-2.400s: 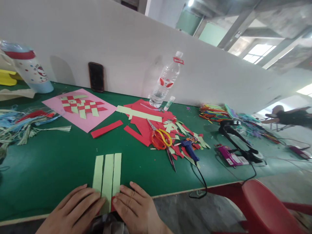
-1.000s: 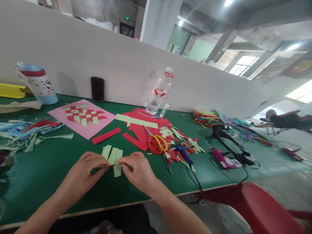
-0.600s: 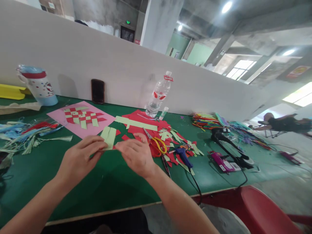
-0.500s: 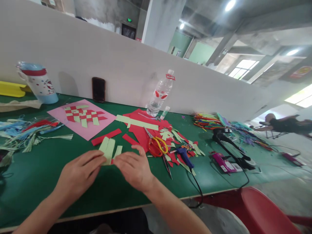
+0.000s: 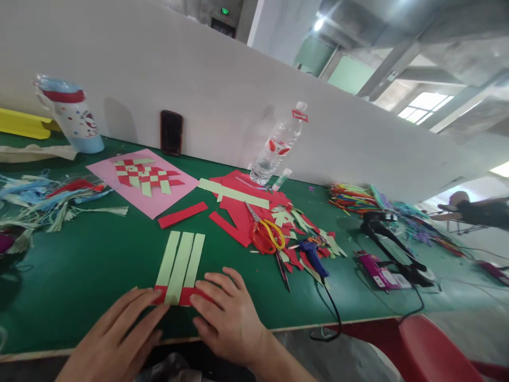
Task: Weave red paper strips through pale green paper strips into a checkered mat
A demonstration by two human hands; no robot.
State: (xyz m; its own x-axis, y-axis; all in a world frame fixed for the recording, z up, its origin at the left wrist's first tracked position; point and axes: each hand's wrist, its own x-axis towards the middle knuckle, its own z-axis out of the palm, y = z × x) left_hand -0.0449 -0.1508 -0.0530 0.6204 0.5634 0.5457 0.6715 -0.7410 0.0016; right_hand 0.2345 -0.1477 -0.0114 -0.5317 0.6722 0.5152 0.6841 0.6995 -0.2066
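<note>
Pale-green paper strips [image 5: 178, 260], light and limp, are best held at the crossing red paper strip [image 5: 183, 296], under the left hand [image 5: 113, 337] and right hand [image 5: 228, 323], fingers [image 5: 214, 281] spread flat.

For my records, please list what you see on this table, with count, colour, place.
Paper strips: three, light green, parallel, near the hands
Crosswise paper strip: one, red, across their near ends
Paper sheet: one, pink, left of centre
Woven paper mat: one, red and light green, on the sheet
Scissors: one pair, orange and yellow, right of centre
Hot glue gun: one, blue, right of the scissors
Left hand: one, bare, on the crosswise strip
Right hand: one, bare, on the crosswise strip
</note>
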